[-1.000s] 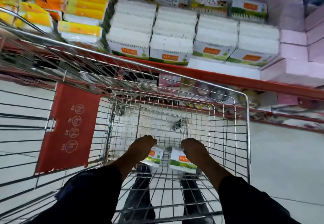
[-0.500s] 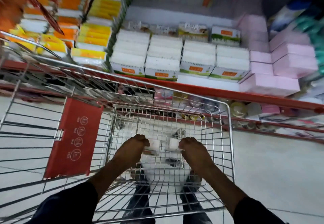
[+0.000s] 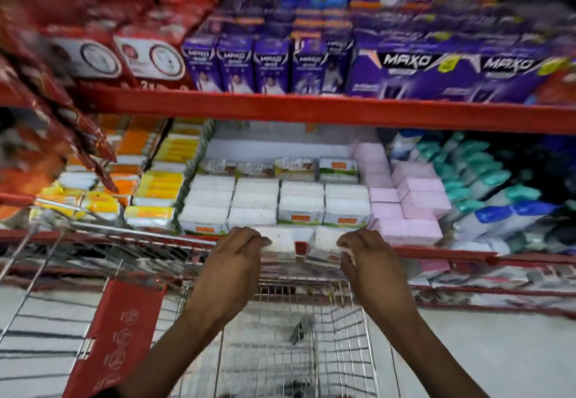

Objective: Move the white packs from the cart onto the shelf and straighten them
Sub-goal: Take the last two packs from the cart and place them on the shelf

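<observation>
My left hand (image 3: 232,260) grips one white pack (image 3: 280,241) and my right hand (image 3: 369,257) grips a second white pack (image 3: 322,246). Both packs hang side by side above the far end of the wire cart (image 3: 299,344), level with the red front edge of the shelf (image 3: 436,254). Just behind them, rows of the same white packs (image 3: 277,202) with orange and green labels fill the middle of that shelf. The cart's basket below my arms shows no packs.
Yellow and orange packs (image 3: 159,191) lie left of the white rows, pink packs (image 3: 414,207) right of them, and blue and teal bags (image 3: 498,210) farther right. A higher red shelf (image 3: 311,110) carries purple boxes. A red flap (image 3: 118,338) hangs on the cart's left.
Both hands have lifted the two white packs out of the cart's bottom up to the shelf's front edge. My view has tilted upward, bringing the upper shelf into sight.
</observation>
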`<action>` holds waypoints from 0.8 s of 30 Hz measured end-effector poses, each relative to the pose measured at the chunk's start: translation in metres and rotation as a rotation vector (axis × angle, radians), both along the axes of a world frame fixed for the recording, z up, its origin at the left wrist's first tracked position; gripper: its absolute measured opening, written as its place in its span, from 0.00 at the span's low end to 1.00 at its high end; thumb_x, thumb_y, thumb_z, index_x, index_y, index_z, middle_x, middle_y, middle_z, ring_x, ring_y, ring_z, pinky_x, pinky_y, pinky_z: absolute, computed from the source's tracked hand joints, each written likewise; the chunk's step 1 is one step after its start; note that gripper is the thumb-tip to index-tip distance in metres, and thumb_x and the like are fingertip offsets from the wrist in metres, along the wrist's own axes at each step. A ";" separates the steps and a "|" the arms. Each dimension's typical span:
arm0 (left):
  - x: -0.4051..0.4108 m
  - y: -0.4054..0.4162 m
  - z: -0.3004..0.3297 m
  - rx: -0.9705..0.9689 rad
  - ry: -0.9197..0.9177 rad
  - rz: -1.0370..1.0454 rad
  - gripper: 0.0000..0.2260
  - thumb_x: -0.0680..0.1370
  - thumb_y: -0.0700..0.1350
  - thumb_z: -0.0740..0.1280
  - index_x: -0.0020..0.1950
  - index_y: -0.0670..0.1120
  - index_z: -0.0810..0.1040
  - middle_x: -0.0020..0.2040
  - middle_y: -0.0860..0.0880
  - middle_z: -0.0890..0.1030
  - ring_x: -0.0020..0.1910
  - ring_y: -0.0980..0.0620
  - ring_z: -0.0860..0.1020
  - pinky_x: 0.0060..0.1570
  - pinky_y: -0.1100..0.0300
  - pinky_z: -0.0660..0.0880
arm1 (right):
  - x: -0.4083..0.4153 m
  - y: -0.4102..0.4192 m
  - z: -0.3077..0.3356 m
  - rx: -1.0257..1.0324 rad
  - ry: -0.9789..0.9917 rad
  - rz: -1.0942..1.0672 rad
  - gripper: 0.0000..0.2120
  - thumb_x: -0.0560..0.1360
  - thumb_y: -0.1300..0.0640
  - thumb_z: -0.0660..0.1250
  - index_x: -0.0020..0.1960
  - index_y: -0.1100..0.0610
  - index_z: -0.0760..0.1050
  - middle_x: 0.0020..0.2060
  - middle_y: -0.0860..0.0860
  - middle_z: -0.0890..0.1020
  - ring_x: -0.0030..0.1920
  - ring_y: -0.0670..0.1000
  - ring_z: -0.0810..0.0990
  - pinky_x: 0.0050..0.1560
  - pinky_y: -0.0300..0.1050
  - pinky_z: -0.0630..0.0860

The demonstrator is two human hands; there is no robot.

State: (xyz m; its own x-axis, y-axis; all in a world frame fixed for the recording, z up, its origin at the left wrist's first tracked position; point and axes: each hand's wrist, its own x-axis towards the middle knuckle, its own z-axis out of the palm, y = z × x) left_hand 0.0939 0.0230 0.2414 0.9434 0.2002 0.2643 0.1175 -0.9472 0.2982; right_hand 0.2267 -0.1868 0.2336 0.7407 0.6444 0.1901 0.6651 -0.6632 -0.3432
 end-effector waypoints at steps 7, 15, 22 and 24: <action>0.065 -0.020 0.004 -0.043 -0.037 -0.025 0.17 0.70 0.30 0.71 0.57 0.41 0.80 0.49 0.47 0.81 0.51 0.46 0.78 0.50 0.49 0.80 | 0.045 -0.008 0.003 0.025 0.001 -0.117 0.13 0.69 0.67 0.71 0.52 0.56 0.78 0.46 0.54 0.81 0.48 0.58 0.78 0.48 0.51 0.77; 0.099 -0.027 -0.030 -0.046 0.046 -0.004 0.18 0.70 0.28 0.70 0.57 0.42 0.81 0.48 0.47 0.81 0.49 0.47 0.78 0.51 0.49 0.80 | 0.069 0.004 -0.022 -0.048 0.013 -0.107 0.16 0.68 0.68 0.70 0.53 0.54 0.77 0.49 0.50 0.80 0.51 0.53 0.76 0.50 0.47 0.74; 0.109 -0.026 -0.054 -0.054 0.110 0.029 0.18 0.69 0.28 0.70 0.56 0.42 0.82 0.48 0.47 0.81 0.49 0.47 0.78 0.51 0.51 0.81 | 0.075 0.011 -0.051 -0.144 0.024 -0.108 0.22 0.59 0.70 0.76 0.48 0.51 0.78 0.45 0.47 0.81 0.46 0.51 0.76 0.46 0.45 0.74; 0.110 -0.026 -0.059 -0.049 0.128 0.040 0.18 0.70 0.28 0.70 0.56 0.43 0.81 0.49 0.47 0.81 0.50 0.47 0.78 0.52 0.51 0.81 | 0.075 0.012 -0.056 -0.148 0.037 -0.106 0.23 0.59 0.70 0.76 0.48 0.52 0.78 0.45 0.47 0.81 0.47 0.51 0.77 0.47 0.45 0.75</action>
State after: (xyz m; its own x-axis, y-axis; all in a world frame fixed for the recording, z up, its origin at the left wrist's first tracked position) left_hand 0.2037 -0.0031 0.1821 0.9598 0.2481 0.1312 0.1951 -0.9258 0.3237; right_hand 0.3021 -0.1752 0.1778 0.8108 0.5810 0.0707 0.5773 -0.7741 -0.2597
